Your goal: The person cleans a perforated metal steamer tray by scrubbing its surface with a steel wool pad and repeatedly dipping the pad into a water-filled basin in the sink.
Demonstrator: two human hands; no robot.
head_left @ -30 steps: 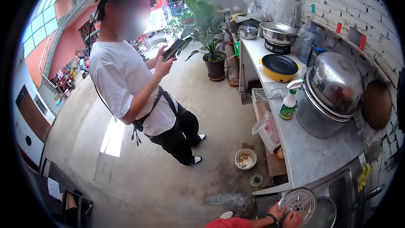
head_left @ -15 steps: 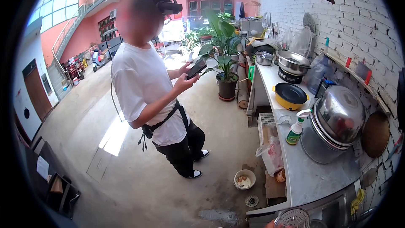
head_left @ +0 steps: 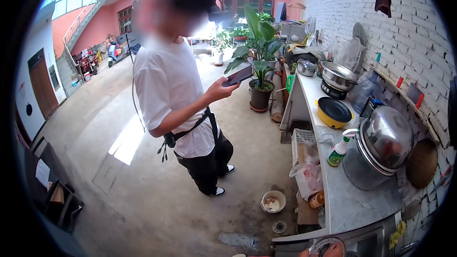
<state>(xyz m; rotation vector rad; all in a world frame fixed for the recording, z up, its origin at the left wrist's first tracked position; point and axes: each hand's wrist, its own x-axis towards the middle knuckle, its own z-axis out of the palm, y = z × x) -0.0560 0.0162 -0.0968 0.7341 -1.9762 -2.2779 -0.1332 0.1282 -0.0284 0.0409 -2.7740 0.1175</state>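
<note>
At the bottom edge, a round perforated metal strainer [head_left: 316, 246] is partly cut off by the frame, over the front of the sink. A sliver of my left hand [head_left: 303, 253] shows at its left rim, seemingly gripping it; most of the fingers are out of view. My right hand [head_left: 336, 250] appears over the strainer's right part, and I cannot make out whether its fingers hold anything. The metal sink [head_left: 376, 236] lies just to the right.
A person [head_left: 166, 90] in a white shirt stands left, holding a phone [head_left: 239, 76]. The counter [head_left: 354, 204] bears a spray bottle [head_left: 339, 150], a yellow electric pan [head_left: 334, 113] and large metal basins [head_left: 388, 135]. A bucket [head_left: 273, 202] sits on the floor.
My right hand has come into view over the strainer. The other person now holds the phone with only one hand visible. The view has shifted slightly.
</note>
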